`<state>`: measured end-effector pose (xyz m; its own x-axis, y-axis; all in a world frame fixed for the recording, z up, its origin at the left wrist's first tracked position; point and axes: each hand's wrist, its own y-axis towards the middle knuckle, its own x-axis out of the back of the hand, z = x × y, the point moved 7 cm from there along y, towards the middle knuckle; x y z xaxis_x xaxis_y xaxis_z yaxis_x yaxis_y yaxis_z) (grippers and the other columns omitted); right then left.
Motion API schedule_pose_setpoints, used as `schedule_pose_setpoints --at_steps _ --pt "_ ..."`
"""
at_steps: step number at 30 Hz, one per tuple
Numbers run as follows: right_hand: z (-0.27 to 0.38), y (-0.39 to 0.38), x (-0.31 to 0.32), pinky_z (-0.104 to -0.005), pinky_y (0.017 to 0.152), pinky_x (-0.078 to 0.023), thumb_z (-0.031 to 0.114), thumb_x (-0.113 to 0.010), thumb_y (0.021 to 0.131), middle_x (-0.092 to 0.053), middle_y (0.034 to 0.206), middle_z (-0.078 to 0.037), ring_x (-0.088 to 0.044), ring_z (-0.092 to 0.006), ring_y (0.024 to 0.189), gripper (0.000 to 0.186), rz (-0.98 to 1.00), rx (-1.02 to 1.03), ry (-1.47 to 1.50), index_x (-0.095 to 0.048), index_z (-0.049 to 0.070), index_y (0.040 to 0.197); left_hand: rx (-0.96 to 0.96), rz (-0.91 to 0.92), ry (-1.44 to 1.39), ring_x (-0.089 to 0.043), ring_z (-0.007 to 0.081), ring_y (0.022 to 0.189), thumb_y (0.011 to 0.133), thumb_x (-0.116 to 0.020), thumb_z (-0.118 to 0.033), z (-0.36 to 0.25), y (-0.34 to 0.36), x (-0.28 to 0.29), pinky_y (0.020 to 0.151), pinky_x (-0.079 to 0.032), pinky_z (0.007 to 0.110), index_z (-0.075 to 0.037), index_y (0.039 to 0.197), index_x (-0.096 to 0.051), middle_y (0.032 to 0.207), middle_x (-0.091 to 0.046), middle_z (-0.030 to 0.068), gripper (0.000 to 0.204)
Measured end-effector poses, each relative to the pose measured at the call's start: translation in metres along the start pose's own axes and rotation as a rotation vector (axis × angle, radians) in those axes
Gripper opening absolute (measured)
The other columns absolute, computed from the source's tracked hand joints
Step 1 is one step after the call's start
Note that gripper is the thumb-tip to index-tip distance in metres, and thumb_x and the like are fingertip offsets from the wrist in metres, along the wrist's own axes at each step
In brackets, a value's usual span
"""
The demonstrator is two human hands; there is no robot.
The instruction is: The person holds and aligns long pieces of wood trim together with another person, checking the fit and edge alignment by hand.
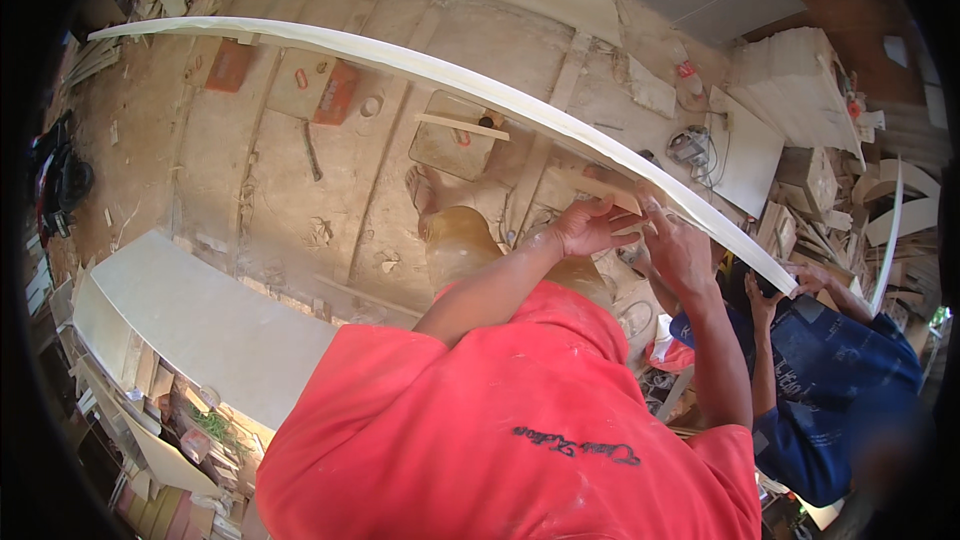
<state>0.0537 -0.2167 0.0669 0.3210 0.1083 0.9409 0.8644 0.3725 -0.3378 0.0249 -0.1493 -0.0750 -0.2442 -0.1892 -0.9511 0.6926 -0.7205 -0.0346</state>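
Observation:
A long, thin, pale curved strip [430, 67] runs from the far left to the near right, above the floor. My left hand [592, 227] is just below the strip, its fingers spread and seemingly holding nothing. Beside it, my right hand [682, 248] is raised close to the strip's underside. Its fingertips meet a small flat tan piece [618, 196], whose kind I cannot make out; part of it is hidden behind the fingers. At the strip's right end, a co-worker in dark blue [830, 370] has a hand [808, 277] on it.
A flat grey-white panel [215, 325] lies at lower left. Orange pieces [335, 93] and a handled tan panel [450, 152] lie on the dusty floor. A corded power tool [689, 146] sits at right, near stacked pale boards [800, 80] and scrap wood. A motorcycle [62, 175] stands far left.

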Motion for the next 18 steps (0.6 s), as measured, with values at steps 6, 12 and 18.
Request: schedule_pose_setpoints --at_steps 6,12,18 --pt "-0.014 -0.042 -0.065 -0.0219 0.048 -0.045 0.016 -0.070 0.084 -0.061 0.073 -0.002 -0.056 -0.0073 0.056 0.026 -0.065 -0.658 1.226 -0.060 -0.002 0.101 -0.020 -0.030 0.050 -0.045 0.0288 0.124 0.078 -0.074 -0.028 0.002 0.000 0.001 0.104 -0.032 0.050 -0.010 0.107 -0.065 0.119 -0.061 0.0084 0.036" --pt "0.018 -0.016 -0.069 -0.0185 0.045 -0.043 0.021 -0.073 0.083 -0.062 0.080 -0.005 -0.057 -0.0075 0.057 0.035 -0.417 -0.663 1.586 -0.056 0.000 0.106 0.098 0.109 0.107 -0.057 0.0237 0.089 0.082 -0.068 -0.037 0.003 -0.002 -0.008 0.077 -0.046 0.042 -0.010 0.112 -0.060 0.105 -0.061 0.0117 0.041" --pt "0.017 -0.018 -0.073 -0.0190 0.046 -0.043 0.022 -0.067 0.087 -0.060 0.088 -0.006 -0.059 -0.0095 0.064 0.031 -0.472 -0.666 1.902 -0.054 0.002 0.107 0.041 0.081 0.073 -0.053 0.0194 0.082 0.083 -0.067 -0.038 0.003 0.003 -0.009 0.070 -0.043 0.040 -0.011 0.112 -0.060 0.100 -0.059 0.0066 0.040"
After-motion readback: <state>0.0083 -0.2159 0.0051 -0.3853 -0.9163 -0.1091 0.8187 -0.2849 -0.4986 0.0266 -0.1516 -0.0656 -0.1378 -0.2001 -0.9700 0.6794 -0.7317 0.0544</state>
